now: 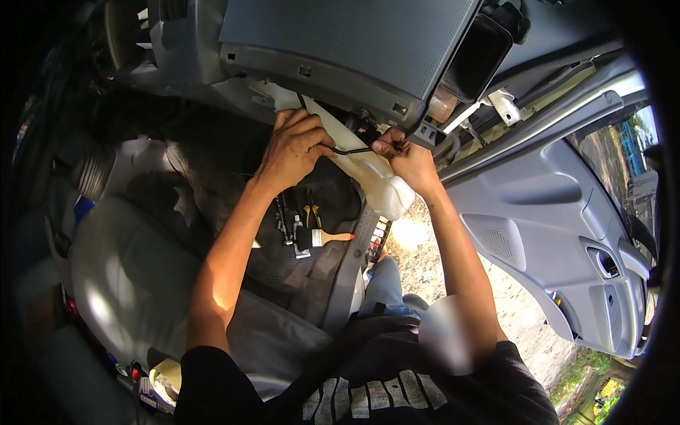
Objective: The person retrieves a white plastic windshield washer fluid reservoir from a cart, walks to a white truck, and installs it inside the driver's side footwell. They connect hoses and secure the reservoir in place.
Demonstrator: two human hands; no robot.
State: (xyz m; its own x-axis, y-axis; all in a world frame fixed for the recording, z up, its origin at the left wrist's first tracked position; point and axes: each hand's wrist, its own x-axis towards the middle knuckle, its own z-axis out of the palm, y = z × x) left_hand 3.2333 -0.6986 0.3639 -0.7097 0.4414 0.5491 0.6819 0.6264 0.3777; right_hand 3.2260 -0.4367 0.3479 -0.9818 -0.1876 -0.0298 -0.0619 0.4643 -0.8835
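Note:
A thin black cable point(352, 151) runs between my two hands under the dashboard. My left hand point(296, 144) pinches it between thumb and fingers, and more black cable point(302, 101) rises behind the knuckles. Close to the dashboard's right corner, my right hand point(409, 159) is closed on the cable's other side; its fingertips are partly in shadow. Just behind and below the cable lies a white plastic duct-like part point(389, 195), which passes behind my left hand and has a rounded lower end.
Above my hands hangs the grey dashboard panel point(340, 57). On the dark floor mat lie a wooden-handled brush point(333, 237), yellow-handled pliers point(312, 214) and a metal ratchet-like tool point(285, 223). A grey seat point(120, 269) stands left; the open car door point(545, 212) is at right.

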